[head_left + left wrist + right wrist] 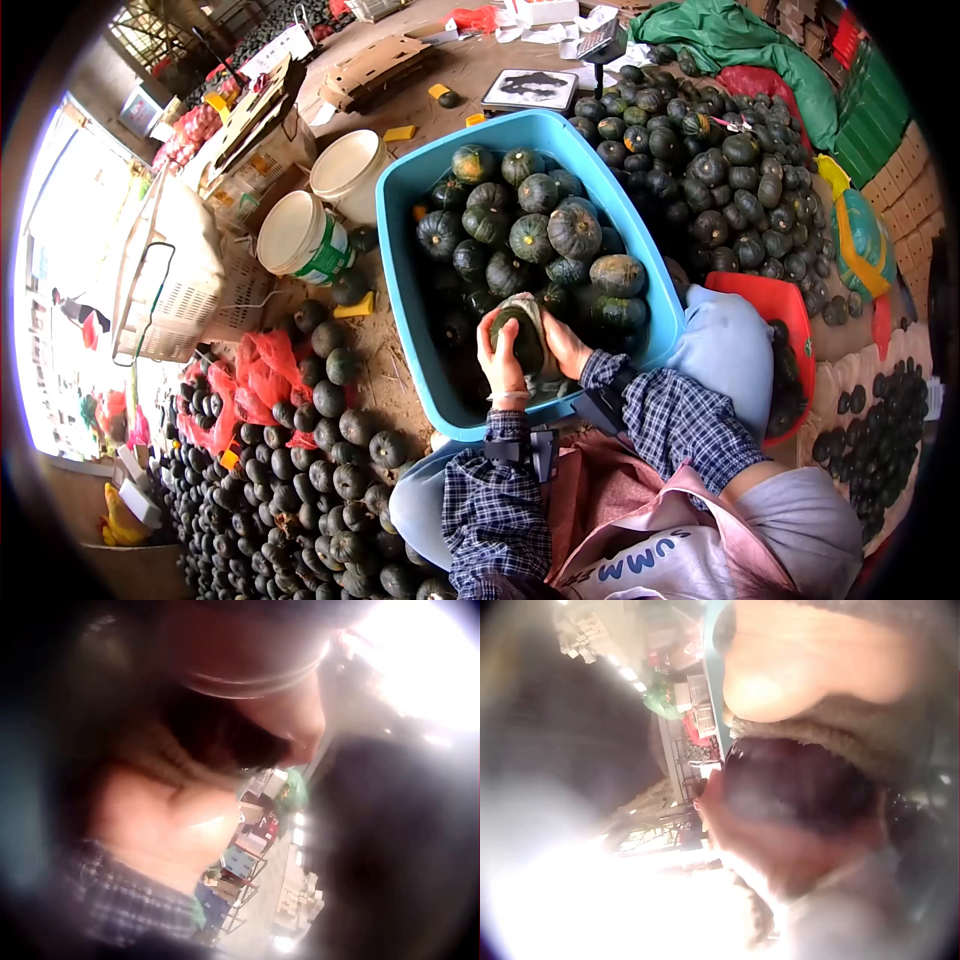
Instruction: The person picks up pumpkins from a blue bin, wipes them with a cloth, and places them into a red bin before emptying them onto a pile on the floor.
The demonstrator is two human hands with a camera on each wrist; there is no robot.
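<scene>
Both hands hold one dark green squash (522,340) above the near end of a blue tub (405,340). The left hand (502,358) curls round its left side, with the thumb over the top. On the other side the right hand (565,345) grips a greyish cloth (545,372) against the squash. In the right wrist view the squash (799,784) looks dark and wet between the right hand (802,664) and the left hand (780,855), with the cloth's edge (817,739) along it. Many squashes (530,238) fill the tub. The left wrist view is blurred.
A large squash pile (710,170) lies behind the tub to the right, another pile (300,500) at the lower left. White buckets (290,232) stand left of the tub. A red basin (800,330) sits at the right beside the knee. A scale (530,90) is behind the tub.
</scene>
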